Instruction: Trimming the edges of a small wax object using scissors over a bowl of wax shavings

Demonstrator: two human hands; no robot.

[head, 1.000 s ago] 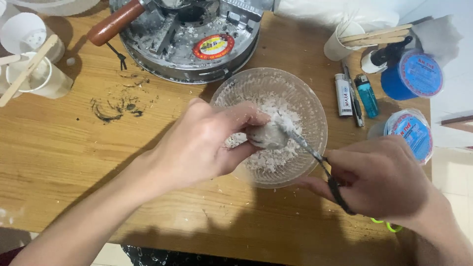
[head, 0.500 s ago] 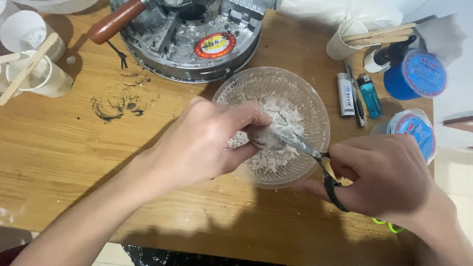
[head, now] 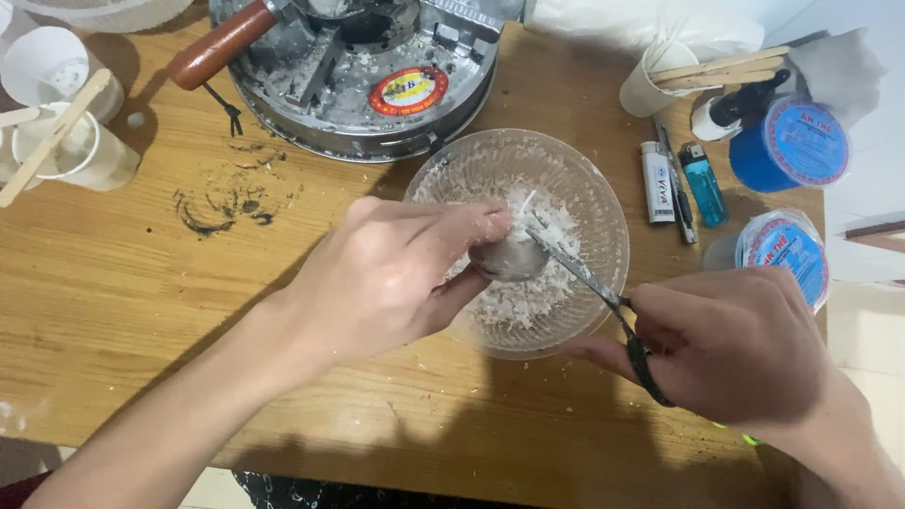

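left hand (head: 382,278) covers most of a small grey rounded lump (head: 514,259); its underside & how the fingers meet behind it not visible. scissors (head: 589,283) handles buried in right hand (head: 740,344), blade tips lost against the lump, so blade gap hard to judge. metal pan (head: 368,85) cut off at top edge of frame.

lump: dull grey, smooth, thin white wick-like strand sticking up; sits centre frame over glass bowl (head: 603,203), which holds white flakes. left fingers closed round the lump, pinching it. right fingers curled shut through the scissor loops.

counts: 1 bowl, 1 scissors, 2 lighters (head: 702,184) right of bowl, 2 blue-lidded tubs (head: 790,143) far right, 3 white cups on counter (head: 123,283), 2 at upper left & 1 at upper right.
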